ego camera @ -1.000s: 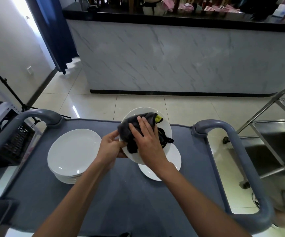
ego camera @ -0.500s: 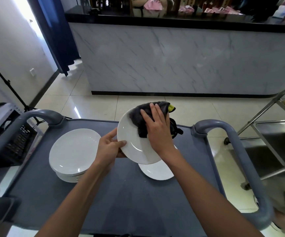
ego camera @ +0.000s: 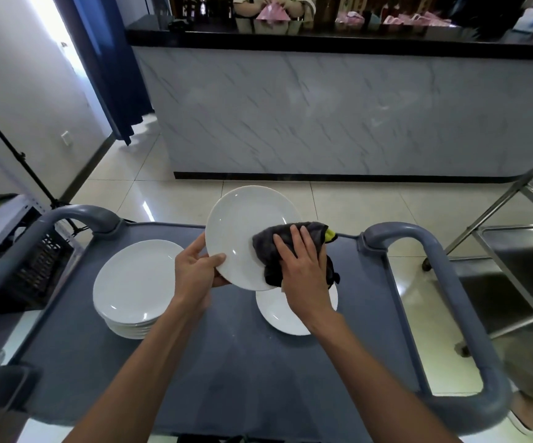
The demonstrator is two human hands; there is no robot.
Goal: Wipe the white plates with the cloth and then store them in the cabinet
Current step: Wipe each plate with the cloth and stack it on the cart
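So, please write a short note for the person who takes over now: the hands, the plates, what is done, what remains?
Left hand: grips the rim of the tilted white plate, held above the cart.
Right hand: presses the dark cloth on that plate's lower right side.
Stack of plates: left on the cart. Single plate: lies flat under the right hand.
Done: wiping is under way.
Left: finish wiping; store all plates. No cabinet is in view.

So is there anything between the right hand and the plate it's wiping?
Yes, only the dark cloth. The right hand presses it flat against the raised plate, which the left hand grips at its lower left rim. Nothing else sits between them.
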